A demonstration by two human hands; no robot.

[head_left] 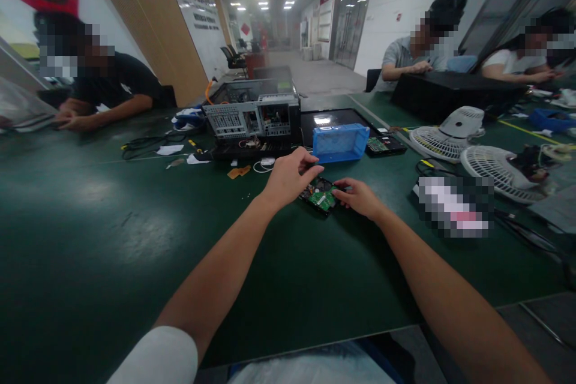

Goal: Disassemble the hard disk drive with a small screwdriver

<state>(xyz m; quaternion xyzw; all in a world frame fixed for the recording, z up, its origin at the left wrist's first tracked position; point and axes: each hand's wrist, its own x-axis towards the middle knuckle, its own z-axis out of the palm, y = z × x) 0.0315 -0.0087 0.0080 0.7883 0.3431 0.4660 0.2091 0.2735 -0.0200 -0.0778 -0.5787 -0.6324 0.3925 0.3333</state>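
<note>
We see the R hand pinching the near R edge of the drive, between both hands, before the blue bin; the L hand curls narrowly over its far L side, though at this res. we can't tell if it grips anything. Should the R pinch slacken, we judge the drive could slip and scuff its exposed PCB. Materials: dark rect. housing w/ green board; boxy plastic bin; smooth green desk; perforated metal PC case.
</note>
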